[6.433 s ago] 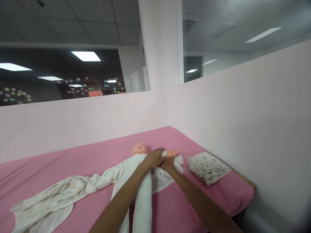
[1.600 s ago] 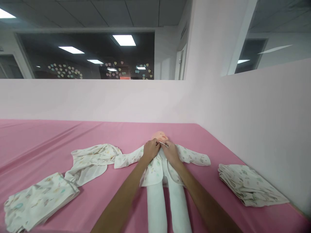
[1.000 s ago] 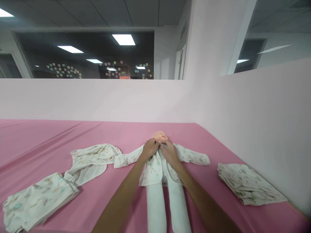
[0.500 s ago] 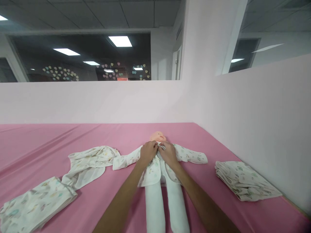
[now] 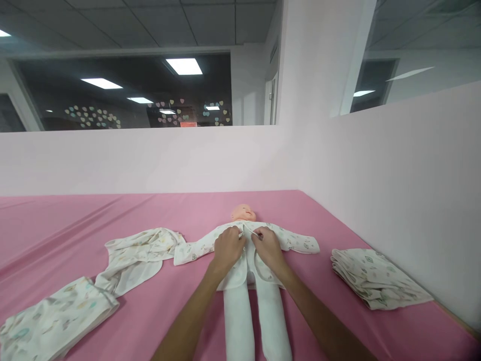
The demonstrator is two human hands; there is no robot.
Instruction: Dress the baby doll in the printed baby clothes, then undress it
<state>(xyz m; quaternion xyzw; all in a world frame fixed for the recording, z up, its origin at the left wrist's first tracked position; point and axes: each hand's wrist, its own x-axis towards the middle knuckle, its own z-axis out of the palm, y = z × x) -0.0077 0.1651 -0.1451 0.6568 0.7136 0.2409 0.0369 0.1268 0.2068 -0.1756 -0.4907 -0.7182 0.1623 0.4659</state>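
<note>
A baby doll (image 5: 250,263) lies on its back on a pink-covered desk (image 5: 161,308), its head pointing away from the person and its plain white legs stretching toward the person until they pass out of view at the bottom. It wears a white printed jacket (image 5: 235,277), with the sleeves spread wide to both sides. The person's left hand (image 5: 230,247) and right hand (image 5: 269,246) are at the jacket's front, below the doll's chin, a small gap between them; the left appears to pinch one front edge and the right the other, where a thin white strip shows, perhaps a tie or a hem. As far as can be judged, the sleeves are done: both look to be drawn over the doll's arms, though no doll hand shows at either cuff. The front is not done: its two sides part down the middle, baring the plain white body between them, and no fastened knot or snap can be made out. To the left lies a crumpled printed garment (image 5: 141,250), its edge meeting the cuff on that side. Nearer the person, at the lower left, a folded printed cloth (image 5: 60,318) appears to touch that garment. On the right, well apart from the doll, a folded printed bundle (image 5: 376,280) rests near a pale wall (image 5: 413,165).
</note>
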